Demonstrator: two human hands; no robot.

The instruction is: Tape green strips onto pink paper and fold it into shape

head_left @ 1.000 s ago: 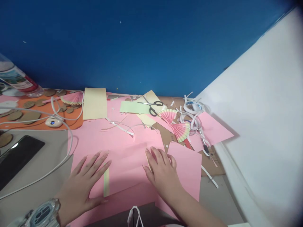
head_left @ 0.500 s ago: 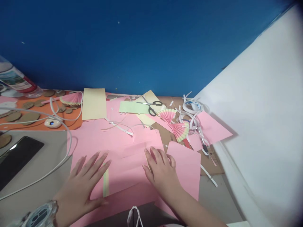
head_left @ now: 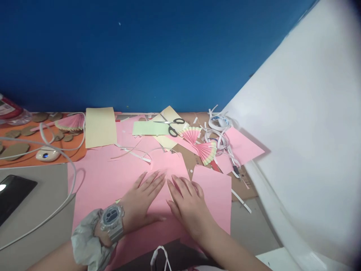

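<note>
My left hand, with a grey watch on its wrist, lies flat and open on a pink paper sheet spread over the desk. Its fingers point up and to the right. My right hand also rests flat on the same pink paper, fingers stretched toward the far edge, fingertips almost touching those of the left hand. Another pink sheet lies just right of my right hand. Neither hand holds anything.
Black-handled scissors lie on pale green and yellow papers at the back. Folded pink paper fans, white paper strips and a tape roll sit to the right. A white cable, phone and cardboard discs are on the left.
My left hand has slid to the right across the pink paper until its fingertips are next to my right hand. The view has shifted, so things on the desk appear further left.
</note>
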